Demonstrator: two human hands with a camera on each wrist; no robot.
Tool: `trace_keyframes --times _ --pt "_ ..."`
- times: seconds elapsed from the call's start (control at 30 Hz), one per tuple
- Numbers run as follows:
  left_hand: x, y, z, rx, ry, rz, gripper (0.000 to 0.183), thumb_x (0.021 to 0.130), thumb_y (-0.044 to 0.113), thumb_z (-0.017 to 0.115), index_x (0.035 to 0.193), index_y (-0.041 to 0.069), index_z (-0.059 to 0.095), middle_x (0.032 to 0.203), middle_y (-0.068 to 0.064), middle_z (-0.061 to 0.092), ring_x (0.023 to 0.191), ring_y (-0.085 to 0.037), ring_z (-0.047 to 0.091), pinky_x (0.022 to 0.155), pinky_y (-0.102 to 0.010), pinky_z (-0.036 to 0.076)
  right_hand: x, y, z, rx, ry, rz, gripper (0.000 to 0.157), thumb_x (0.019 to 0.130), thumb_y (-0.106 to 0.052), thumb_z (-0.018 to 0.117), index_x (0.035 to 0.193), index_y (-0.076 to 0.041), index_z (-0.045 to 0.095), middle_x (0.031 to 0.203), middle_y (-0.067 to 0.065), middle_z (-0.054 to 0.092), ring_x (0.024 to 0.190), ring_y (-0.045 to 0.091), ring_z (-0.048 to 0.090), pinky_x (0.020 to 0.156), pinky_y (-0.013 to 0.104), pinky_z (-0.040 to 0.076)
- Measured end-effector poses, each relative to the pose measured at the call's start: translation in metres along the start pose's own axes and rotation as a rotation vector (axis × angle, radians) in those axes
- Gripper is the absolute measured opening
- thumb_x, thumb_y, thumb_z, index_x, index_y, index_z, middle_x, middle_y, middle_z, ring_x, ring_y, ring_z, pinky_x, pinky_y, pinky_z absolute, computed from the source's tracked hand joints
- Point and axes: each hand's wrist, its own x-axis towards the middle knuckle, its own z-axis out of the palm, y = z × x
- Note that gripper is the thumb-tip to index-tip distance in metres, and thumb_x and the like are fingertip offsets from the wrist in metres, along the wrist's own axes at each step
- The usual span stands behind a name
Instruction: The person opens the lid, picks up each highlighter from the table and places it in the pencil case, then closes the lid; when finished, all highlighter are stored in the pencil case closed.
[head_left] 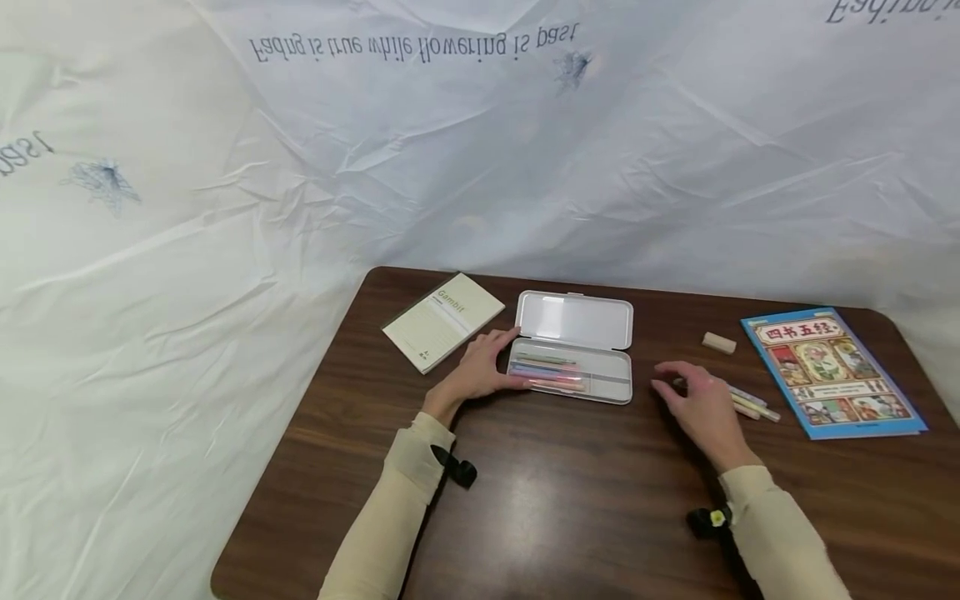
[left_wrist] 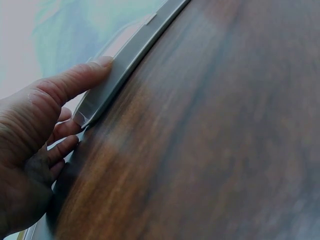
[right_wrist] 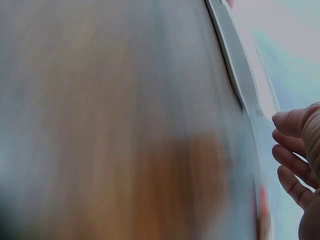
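A white pencil case (head_left: 611, 390) lies with its lid (head_left: 592, 323) folded back on the brown table. Several coloured pens (head_left: 551, 372) rest in its left part. My left hand (head_left: 480, 367) grips the case's left end, with the thumb at the front edge and the fingers toward the hinge; the left wrist view shows the thumb against the side wall (left_wrist: 120, 65). To the right of the case, my right hand (head_left: 701, 408) hovers with loosely bent fingers and nothing visible between them. Several loose pens (head_left: 753, 404) lie beside and partly behind it.
A beige eraser-like block (head_left: 719, 342) lies behind the loose pens. At the right is a blue-bordered book (head_left: 847, 375). A cream notebook (head_left: 444, 322) lies left of the case. White sheeting (head_left: 480, 183) hangs behind the table (head_left: 570, 492).
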Motion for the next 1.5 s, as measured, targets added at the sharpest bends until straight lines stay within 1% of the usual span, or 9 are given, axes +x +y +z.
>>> trace_keyframes --times 0.2,0.33,0.43,0.57,0.7,0.87,1.0,1.13,1.5 --pt "0.000 -0.002 -0.001 0.013 0.000 0.016 0.108 0.083 0.058 0.084 0.169 0.024 0.029 0.163 -0.004 0.041 0.141 -0.026 0.039 0.116 -0.050 0.030 -0.022 0.028 -0.027 -0.036 0.025 0.059 0.023 0.091 -0.002 0.081 0.112 0.001 0.073 0.107 0.029 0.072 0.093 0.046 0.068 0.077 0.062 0.050" --pt "0.001 -0.002 -0.001 0.007 0.000 0.020 0.109 0.082 0.056 0.085 0.169 0.023 0.029 0.164 -0.006 0.041 0.140 -0.028 0.039 0.115 -0.051 0.030 -0.034 0.043 -0.041 -0.084 0.038 0.081 0.024 0.088 -0.001 0.083 0.110 0.001 0.073 0.101 0.030 0.071 0.087 0.045 0.066 0.070 0.055 0.048" --pt "0.001 -0.001 -0.001 -0.003 0.001 0.019 0.108 0.082 0.055 0.086 0.169 0.021 0.030 0.163 -0.007 0.041 0.140 -0.028 0.040 0.115 -0.051 0.031 -0.041 0.053 -0.050 -0.107 0.046 0.099 0.023 0.088 -0.001 0.083 0.109 0.001 0.073 0.100 0.030 0.071 0.085 0.044 0.064 0.068 0.051 0.045" --pt "0.003 -0.001 -0.001 0.011 -0.002 0.019 0.108 0.082 0.055 0.086 0.169 0.021 0.031 0.163 -0.006 0.042 0.139 -0.028 0.040 0.115 -0.050 0.030 -0.048 0.060 -0.059 -0.125 0.039 0.122 0.023 0.089 0.000 0.081 0.109 0.003 0.072 0.103 0.030 0.071 0.087 0.044 0.063 0.070 0.049 0.042" --pt "0.003 -0.001 -0.002 0.014 0.001 0.022 0.107 0.082 0.054 0.086 0.168 0.021 0.033 0.161 -0.007 0.044 0.138 -0.028 0.041 0.115 -0.050 0.030 -0.052 0.062 -0.062 -0.130 0.035 0.116 0.023 0.087 0.002 0.081 0.109 0.004 0.072 0.104 0.032 0.070 0.090 0.049 0.064 0.071 0.055 0.043" --pt "0.003 -0.001 -0.002 0.007 -0.002 0.017 0.107 0.082 0.054 0.086 0.168 0.021 0.033 0.161 -0.007 0.044 0.138 -0.028 0.041 0.116 -0.050 0.030 -0.051 0.063 -0.062 -0.157 0.012 0.105 0.023 0.086 0.002 0.082 0.107 0.004 0.072 0.102 0.034 0.069 0.088 0.054 0.063 0.070 0.062 0.043" --pt "0.002 -0.001 -0.002 0.001 -0.007 0.018 0.107 0.083 0.053 0.086 0.168 0.021 0.032 0.162 -0.007 0.043 0.140 -0.029 0.040 0.117 -0.051 0.029 -0.051 0.063 -0.062 -0.179 -0.018 0.123 0.022 0.087 0.001 0.082 0.106 0.002 0.072 0.102 0.035 0.068 0.089 0.055 0.061 0.070 0.064 0.042" --pt "0.002 -0.001 -0.003 -0.001 -0.010 0.019 0.107 0.083 0.053 0.086 0.169 0.021 0.031 0.162 -0.008 0.042 0.142 -0.030 0.039 0.117 -0.052 0.029 -0.051 0.064 -0.061 -0.181 -0.027 0.131 0.020 0.089 0.000 0.081 0.106 0.002 0.073 0.104 0.036 0.068 0.091 0.056 0.061 0.071 0.065 0.042" --pt "0.003 -0.002 -0.001 0.015 -0.004 0.019 0.108 0.082 0.055 0.086 0.169 0.022 0.031 0.162 -0.007 0.042 0.140 -0.029 0.040 0.117 -0.050 0.030 -0.052 0.065 -0.060 -0.175 0.004 0.106 0.018 0.088 0.002 0.081 0.105 0.001 0.073 0.102 0.034 0.069 0.090 0.055 0.062 0.071 0.065 0.042"
